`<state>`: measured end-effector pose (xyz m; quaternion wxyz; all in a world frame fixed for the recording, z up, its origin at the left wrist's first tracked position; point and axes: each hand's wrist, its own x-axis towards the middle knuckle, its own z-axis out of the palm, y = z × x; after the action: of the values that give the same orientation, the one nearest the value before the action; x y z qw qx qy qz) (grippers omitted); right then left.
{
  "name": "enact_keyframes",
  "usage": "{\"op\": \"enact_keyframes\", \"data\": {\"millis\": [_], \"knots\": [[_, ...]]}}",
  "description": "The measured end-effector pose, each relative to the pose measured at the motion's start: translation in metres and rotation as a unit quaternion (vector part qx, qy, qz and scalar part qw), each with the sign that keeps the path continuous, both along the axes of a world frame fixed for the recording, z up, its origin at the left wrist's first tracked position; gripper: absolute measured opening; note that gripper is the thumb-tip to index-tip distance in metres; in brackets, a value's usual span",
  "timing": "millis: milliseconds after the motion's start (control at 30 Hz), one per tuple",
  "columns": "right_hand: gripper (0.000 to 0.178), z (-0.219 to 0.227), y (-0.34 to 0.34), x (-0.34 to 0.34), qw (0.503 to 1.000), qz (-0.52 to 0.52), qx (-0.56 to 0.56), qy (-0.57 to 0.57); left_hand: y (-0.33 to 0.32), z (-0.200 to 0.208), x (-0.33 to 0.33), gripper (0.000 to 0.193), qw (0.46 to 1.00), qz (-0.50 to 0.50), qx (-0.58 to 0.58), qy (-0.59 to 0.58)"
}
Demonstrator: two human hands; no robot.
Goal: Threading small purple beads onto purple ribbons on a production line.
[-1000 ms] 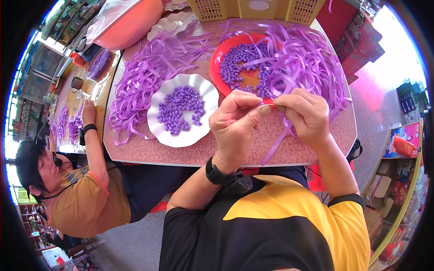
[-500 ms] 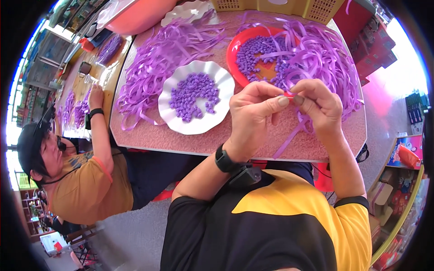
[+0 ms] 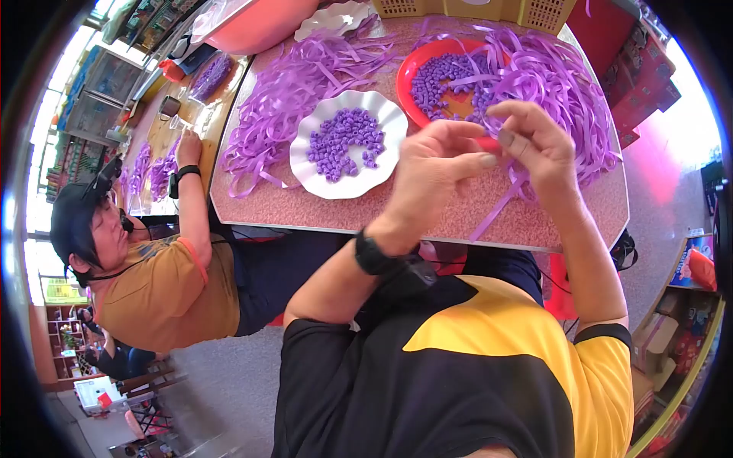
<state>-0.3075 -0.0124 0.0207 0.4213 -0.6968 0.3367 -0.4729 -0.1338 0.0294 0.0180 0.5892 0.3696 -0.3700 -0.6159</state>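
Both forearms rise from bent elbows and lean inward. The left forearm (image 3: pixel 328 286) slants up to the right, its wrist (image 3: pixel 393 231) by the near edge of the worktop (image 3: pixel 271 204). The right forearm (image 3: pixel 592 263) stands steeper, crossing that edge close to the near right corner. The 2 hands meet above the worktop's right half, fingertips close together. The left hand (image 3: pixel 434 172) points its thumb (image 3: pixel 477 162) rightward below bent fingers; the right hand (image 3: pixel 546 153) arches its index finger above its thumb. Their exact grip is unclear.
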Motion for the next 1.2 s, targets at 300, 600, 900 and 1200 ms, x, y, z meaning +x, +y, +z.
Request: {"op": "enact_keyframes", "data": {"millis": [300, 600, 900, 1200], "knots": [[0.013, 0.003, 0.003, -0.007, 0.997, -0.024, -0.064, -0.017, -0.008, -0.012, 0.138, 0.016, 0.758, 0.084, -0.167, -0.625], [0.013, 0.001, 0.002, -0.01, 0.995, -0.014, -0.098, 0.022, -0.01, -0.011, 0.141, 0.022, 0.702, 0.028, -0.186, -0.687], [0.014, 0.001, 0.005, -0.008, 0.997, -0.009, -0.062, 0.051, -0.004, -0.004, 0.138, 0.02, 0.686, 0.006, -0.178, -0.706], [0.012, -0.001, 0.002, -0.006, 0.995, -0.018, -0.059, 0.081, -0.006, -0.006, 0.14, 0.021, 0.667, 0.003, -0.219, -0.712]]}}
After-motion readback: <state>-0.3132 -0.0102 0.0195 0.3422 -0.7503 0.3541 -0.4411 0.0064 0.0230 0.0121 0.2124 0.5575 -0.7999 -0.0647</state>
